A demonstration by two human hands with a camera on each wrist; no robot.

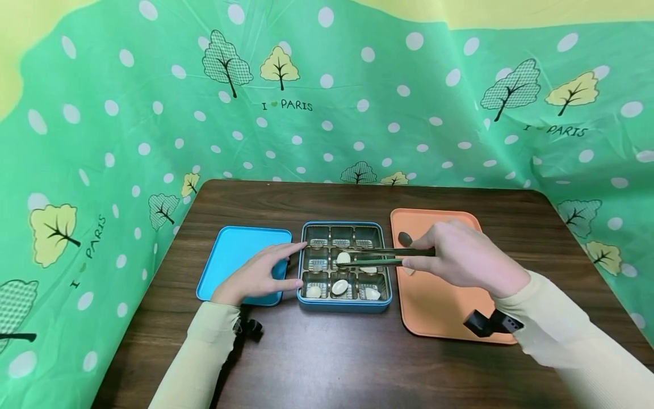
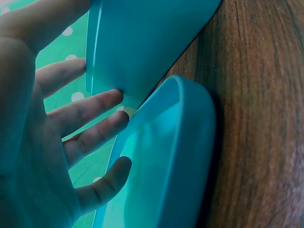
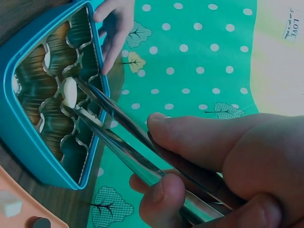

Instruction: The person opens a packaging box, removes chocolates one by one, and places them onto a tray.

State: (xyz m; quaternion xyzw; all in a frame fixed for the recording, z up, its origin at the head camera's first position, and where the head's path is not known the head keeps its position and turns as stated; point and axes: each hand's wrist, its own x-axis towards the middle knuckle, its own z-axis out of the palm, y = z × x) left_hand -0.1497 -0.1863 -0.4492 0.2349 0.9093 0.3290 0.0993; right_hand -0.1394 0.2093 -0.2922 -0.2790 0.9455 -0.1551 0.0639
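Observation:
A blue tin [image 1: 344, 307] with a gold divided insert sits mid-table; several white candies [image 1: 339, 287] lie in its cells. My right hand [image 1: 462, 255] grips metal tongs [image 1: 380, 257] whose tips pinch a white candy [image 1: 344, 258] over the middle row; the right wrist view shows that candy [image 3: 70, 91] between the tong tips. My left hand [image 1: 258, 274] lies with straight fingers on the blue lid [image 1: 236, 257], its fingertips touching the tin's left wall [image 2: 190, 156]. The left wrist view shows those fingers [image 2: 90, 137] spread against the blue lid [image 2: 142, 42].
An orange tray [image 1: 444, 295] lies right of the tin, with a dark candy [image 1: 405, 238] at its far end. The right wrist view shows a white piece [image 3: 9, 204] on the orange tray. Green dotted sheeting [image 1: 327, 102] walls the dark wooden table [image 1: 357, 363].

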